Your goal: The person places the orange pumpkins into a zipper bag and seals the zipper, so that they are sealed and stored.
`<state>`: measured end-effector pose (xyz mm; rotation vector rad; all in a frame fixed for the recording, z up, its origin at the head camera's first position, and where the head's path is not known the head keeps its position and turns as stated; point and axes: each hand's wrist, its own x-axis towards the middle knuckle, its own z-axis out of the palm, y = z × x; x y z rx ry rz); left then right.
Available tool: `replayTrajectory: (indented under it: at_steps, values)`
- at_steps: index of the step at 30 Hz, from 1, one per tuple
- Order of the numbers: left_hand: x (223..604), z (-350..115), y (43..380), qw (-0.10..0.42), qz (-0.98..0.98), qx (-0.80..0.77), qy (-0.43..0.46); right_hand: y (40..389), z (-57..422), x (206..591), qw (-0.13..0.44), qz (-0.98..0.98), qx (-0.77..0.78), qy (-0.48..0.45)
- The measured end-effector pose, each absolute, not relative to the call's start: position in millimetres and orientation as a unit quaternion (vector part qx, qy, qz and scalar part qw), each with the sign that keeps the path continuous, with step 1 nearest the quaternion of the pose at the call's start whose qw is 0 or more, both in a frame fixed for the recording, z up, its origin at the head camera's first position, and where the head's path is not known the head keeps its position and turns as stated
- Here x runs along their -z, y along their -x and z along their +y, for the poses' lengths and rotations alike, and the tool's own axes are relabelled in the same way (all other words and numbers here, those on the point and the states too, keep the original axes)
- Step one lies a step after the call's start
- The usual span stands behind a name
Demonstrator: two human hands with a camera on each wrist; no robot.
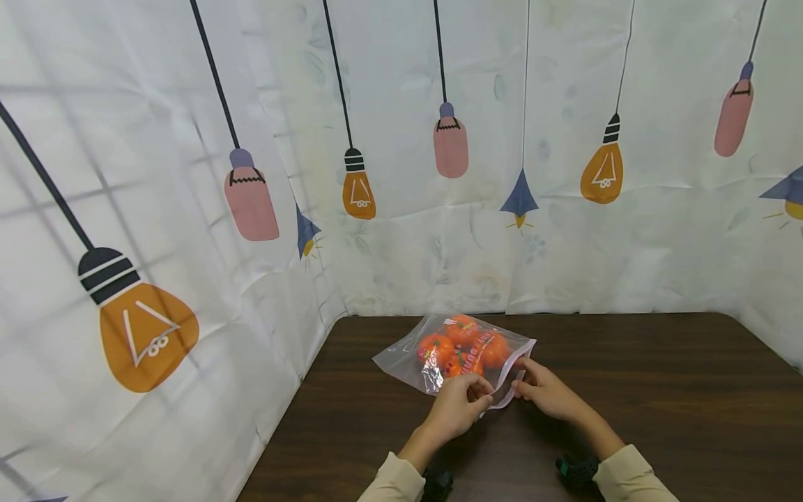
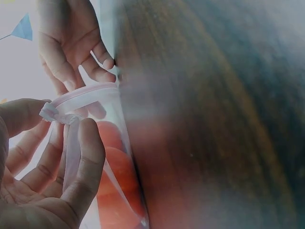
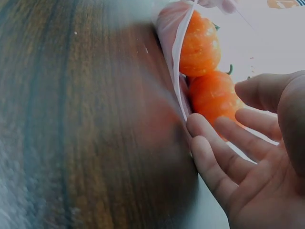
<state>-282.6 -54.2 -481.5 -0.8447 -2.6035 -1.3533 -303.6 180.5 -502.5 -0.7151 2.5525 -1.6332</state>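
A clear zip bag [image 1: 399,359] with red lettering lies on the table with several small orange pumpkins [image 1: 435,350] inside; green stems show on them in the right wrist view. My left hand [image 1: 454,410] pinches the bag's near corner, and the left wrist view has the pale zip strip [image 2: 86,98] bunched between thumb and finger. At the bag's mouth is my right hand [image 1: 552,394]. Its fingers [image 3: 209,155] reach loosely extended to the lip of the bag, thumb apart from them. The bag's mouth gapes between the two hands.
The dark brown wooden table [image 1: 677,390] extends to both sides of the bag. Behind and left of it hangs a white curtain [image 1: 401,265] printed with lamps. Dark straps with devices [image 1: 576,468] sit at both wrists, near the beige sleeves.
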Motion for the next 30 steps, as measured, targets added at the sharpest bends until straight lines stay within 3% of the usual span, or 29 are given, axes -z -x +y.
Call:
replayTrajectory:
  at_steps: [11, 16, 30]
  values:
    - [481.4, -54.4, 282.5, 0.031, -0.849, 0.453, 0.269, 307.6, 182.1, 497.6, -0.072, 0.814, 0.567, 0.102]
    - [481.3, -54.3, 282.5, 0.021, -0.844, 0.461, 0.272, 307.6, 182.8, 494.3, -0.095, 0.793, 0.589, 0.125]
    - [480.7, -52.6, 280.3, 0.014, -0.835, 0.449, 0.316, 306.5, 181.9, 493.6, -0.077, 0.793, 0.581, 0.165]
